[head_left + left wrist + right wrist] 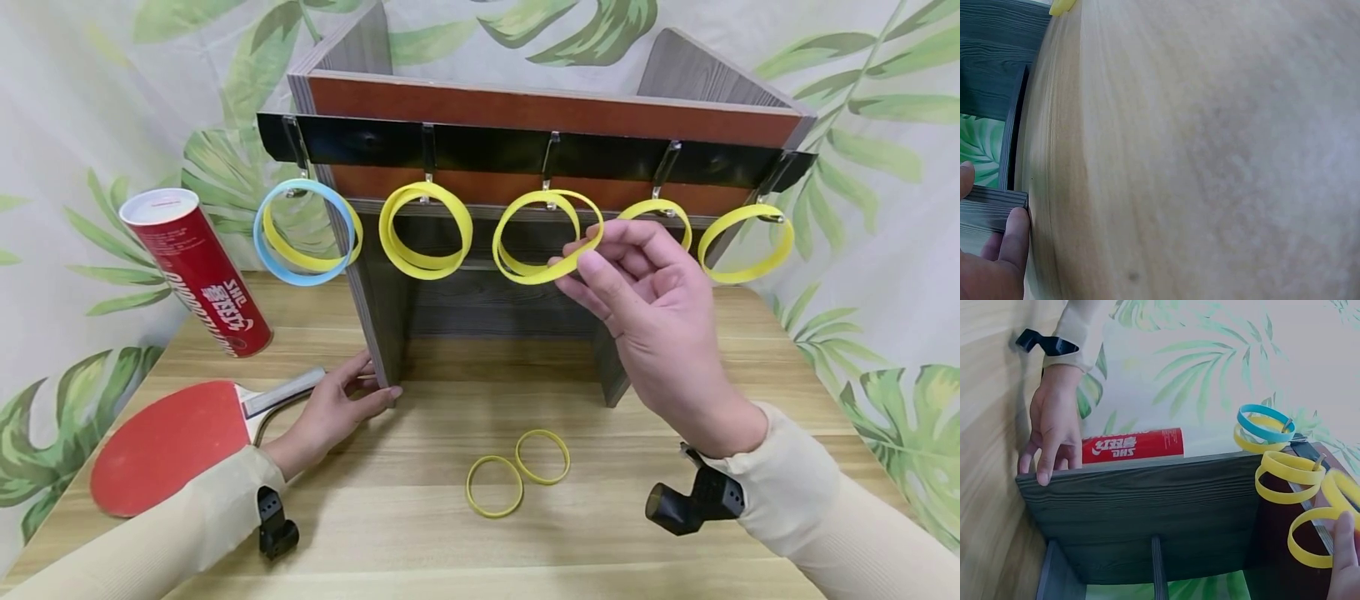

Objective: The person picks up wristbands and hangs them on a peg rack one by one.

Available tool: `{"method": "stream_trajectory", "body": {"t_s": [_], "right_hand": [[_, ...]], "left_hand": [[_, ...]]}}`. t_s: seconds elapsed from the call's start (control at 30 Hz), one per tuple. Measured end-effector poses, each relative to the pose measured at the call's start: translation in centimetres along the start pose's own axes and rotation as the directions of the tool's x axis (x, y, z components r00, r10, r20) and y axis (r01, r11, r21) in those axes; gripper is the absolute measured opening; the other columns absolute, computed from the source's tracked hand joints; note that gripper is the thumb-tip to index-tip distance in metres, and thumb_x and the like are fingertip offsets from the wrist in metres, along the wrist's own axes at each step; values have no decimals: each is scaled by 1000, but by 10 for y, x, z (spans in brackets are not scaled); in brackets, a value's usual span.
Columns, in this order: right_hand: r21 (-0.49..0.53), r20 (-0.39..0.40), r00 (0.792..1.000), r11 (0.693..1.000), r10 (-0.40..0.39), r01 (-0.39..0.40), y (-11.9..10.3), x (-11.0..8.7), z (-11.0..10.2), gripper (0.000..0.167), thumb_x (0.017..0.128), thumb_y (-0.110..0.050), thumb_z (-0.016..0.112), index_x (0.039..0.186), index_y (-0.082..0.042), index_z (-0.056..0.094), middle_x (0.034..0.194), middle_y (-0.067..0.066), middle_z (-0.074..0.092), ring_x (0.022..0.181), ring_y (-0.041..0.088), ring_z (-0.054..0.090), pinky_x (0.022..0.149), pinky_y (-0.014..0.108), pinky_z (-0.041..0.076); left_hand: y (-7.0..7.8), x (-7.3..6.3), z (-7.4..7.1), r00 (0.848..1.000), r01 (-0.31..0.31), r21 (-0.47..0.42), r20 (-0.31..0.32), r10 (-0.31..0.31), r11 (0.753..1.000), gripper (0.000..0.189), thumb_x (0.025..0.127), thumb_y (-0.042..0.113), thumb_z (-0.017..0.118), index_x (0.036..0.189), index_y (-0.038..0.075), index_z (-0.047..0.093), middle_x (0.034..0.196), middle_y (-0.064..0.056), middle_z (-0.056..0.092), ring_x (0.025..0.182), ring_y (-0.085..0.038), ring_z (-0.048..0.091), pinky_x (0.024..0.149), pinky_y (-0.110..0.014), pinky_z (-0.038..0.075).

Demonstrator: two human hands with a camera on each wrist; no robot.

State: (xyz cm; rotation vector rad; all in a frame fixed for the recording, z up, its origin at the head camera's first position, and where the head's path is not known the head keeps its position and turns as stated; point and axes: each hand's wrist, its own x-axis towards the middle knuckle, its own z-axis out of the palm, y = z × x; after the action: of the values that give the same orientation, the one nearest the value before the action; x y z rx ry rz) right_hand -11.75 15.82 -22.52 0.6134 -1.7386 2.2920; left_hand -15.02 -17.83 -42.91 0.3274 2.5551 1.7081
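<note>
My right hand (660, 308) pinches a yellow wristband (558, 268) between thumb and fingers at the middle hook (551, 154). Another yellow wristband hangs on that hook, and the two overlap in the head view. Down at the table, my left hand (337, 408) grips the bottom front edge of the grey wooden shelf's left panel (382, 308); thumb and fingers lie on either side of it in the left wrist view. A blue wristband (264, 250) and a yellow one share the leftmost hook. Yellow wristbands (463, 237) also hang from the other hooks.
Two thinner yellow bands (495, 514) lie on the wooden table (405, 542) before the shelf. A red table tennis paddle (176, 446) lies beside my left forearm, with a red can (198, 275) standing behind it. A black strip (487, 150) carries the hooks.
</note>
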Motion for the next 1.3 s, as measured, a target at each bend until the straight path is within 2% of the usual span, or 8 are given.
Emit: {"method": "stream_trajectory", "body": {"t_s": [0.2,0.37,0.6,0.87,1.13,1.3], "right_hand": [[-7,-38,999,1000,6,-6,2,2,4,19,101,10,58,112,-5,62,104,5,73,102,15,74,93,36,62],[-45,-65,997,998,42,-44,3,4,6,19,101,10,58,110,-7,62,100,2,74,95,14,74,91,39,63],[-96,-58,996,992,71,-77,6,3,4,17,100,9,61,109,-5,63,97,0,74,90,12,73,92,41,63],[-146,-3,995,984,101,-100,8,-1,0,18,100,7,61,116,-2,62,104,2,75,95,17,78,92,38,62],[-191,85,988,975,131,-113,24,-11,-6,17,102,6,60,118,3,61,108,7,75,100,19,79,91,35,63],[-249,162,969,958,186,-142,41,-18,-13,19,103,4,59,121,12,59,110,8,73,101,14,78,89,33,63]], "left_hand": [[1,0,0,1000,2,1,-1,-2,1000,66,100,13,72,160,16,44,146,-23,62,127,-39,64,91,-15,52],[0,0,0,1000,9,-7,-4,-9,1000,66,100,13,72,159,16,45,145,-22,63,127,-37,63,91,-16,52],[0,0,1,1000,7,-15,-8,-7,1000,65,100,13,73,159,15,46,143,-22,63,125,-36,63,90,-17,53],[0,0,1,1000,6,-12,-10,-7,1000,65,99,12,73,159,15,46,144,-22,63,126,-37,63,91,-16,53],[-1,-1,1,1000,15,-23,-14,-15,1000,66,99,13,73,159,15,45,144,-22,63,126,-37,64,89,-16,53],[-1,-1,1,1000,13,-23,-10,-13,1000,66,100,13,72,160,17,44,145,-23,62,128,-39,63,89,-16,53]]}}
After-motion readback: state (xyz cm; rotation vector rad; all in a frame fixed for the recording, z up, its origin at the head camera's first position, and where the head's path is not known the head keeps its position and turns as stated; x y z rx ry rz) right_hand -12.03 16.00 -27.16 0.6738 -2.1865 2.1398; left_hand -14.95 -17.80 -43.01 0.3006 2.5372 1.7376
